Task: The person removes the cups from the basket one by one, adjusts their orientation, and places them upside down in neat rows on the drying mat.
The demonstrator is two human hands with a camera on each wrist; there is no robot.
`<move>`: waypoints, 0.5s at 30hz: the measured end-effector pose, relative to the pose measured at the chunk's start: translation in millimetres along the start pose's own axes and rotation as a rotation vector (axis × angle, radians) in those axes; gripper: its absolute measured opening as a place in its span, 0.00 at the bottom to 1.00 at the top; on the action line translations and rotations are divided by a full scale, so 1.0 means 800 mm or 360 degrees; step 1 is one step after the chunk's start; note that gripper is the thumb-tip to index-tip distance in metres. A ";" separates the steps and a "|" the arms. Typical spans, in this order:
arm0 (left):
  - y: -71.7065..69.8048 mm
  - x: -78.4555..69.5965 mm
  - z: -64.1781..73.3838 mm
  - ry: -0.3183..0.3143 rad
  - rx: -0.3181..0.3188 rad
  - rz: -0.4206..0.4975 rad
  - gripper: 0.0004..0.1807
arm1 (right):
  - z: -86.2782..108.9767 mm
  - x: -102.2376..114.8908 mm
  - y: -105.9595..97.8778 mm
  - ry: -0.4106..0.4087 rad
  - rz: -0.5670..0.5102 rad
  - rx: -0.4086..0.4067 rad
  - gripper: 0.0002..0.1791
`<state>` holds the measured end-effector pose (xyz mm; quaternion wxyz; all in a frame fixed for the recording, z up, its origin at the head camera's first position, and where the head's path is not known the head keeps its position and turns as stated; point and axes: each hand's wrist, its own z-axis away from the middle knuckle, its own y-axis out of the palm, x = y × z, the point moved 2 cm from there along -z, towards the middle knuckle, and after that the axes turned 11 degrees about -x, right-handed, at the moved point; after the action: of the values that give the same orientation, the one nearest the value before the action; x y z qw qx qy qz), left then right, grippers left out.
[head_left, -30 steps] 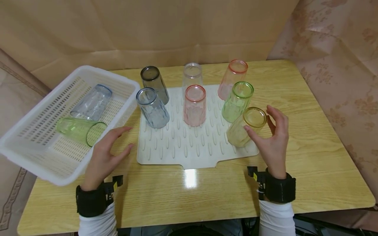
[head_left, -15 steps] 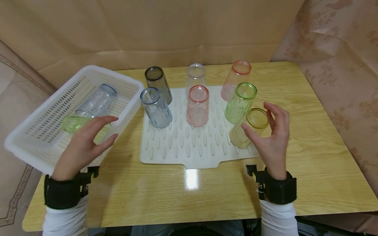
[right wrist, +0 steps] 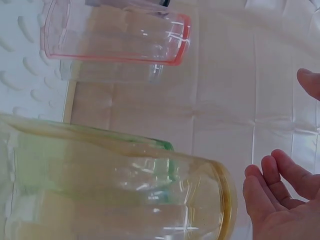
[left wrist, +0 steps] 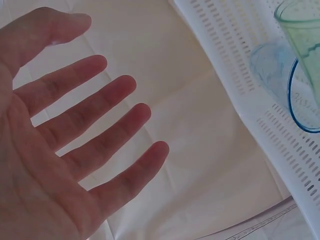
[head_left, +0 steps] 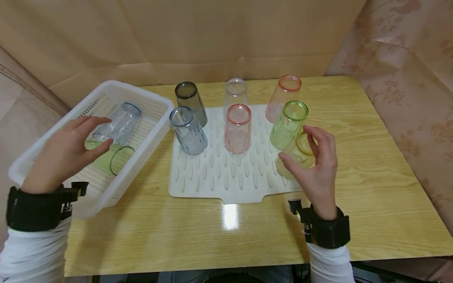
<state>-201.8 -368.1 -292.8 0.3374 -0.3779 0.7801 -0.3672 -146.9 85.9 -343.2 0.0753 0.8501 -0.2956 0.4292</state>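
My left hand (head_left: 67,149) hovers over the white basket (head_left: 141,157), fingers spread and holding nothing. Below and beside it in the basket lie a green glass (head_left: 106,161) and a blue glass (head_left: 124,124); the hand partly covers the green one. In the left wrist view the palm and fingers (left wrist: 115,155) are bare. My right hand (head_left: 316,169) is around the rim end of an upside-down yellow glass (head_left: 297,153) at the mat's right front corner. The right wrist view shows a gap between those fingers (right wrist: 287,175) and the yellow glass (right wrist: 200,190).
Several glasses stand upside down on the white ribbed mat (head_left: 212,184): black (head_left: 191,102), blue (head_left: 189,133), clear (head_left: 236,92), two pink ones, including the front pink glass (head_left: 238,131), and green (head_left: 288,125). The wooden table (head_left: 184,236) extends around the mat.
My left hand has moved left, from the basket's right edge to over its interior. The right hand has shifted slightly left over the yellow glass, which stays in place.
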 end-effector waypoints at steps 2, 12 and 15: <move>-0.001 0.002 -0.004 0.0019 -0.0014 0.0000 0.25 | 0.002 0.003 0.002 -0.0007 0.0003 0.0016 0.40; 0.001 0.033 -0.018 -0.0051 0.0086 -0.0018 0.24 | 0.022 0.006 0.024 -0.0083 -0.0006 0.0171 0.40; 0.004 0.047 -0.023 -0.0058 0.0108 -0.0019 0.24 | 0.029 0.003 0.031 -0.0092 -0.0014 0.0230 0.40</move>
<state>-236.3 -391.9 -295.6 0.3621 -0.3775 0.7586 -0.3884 -144.2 55.6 -358.9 0.0069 0.8666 -0.2623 0.4244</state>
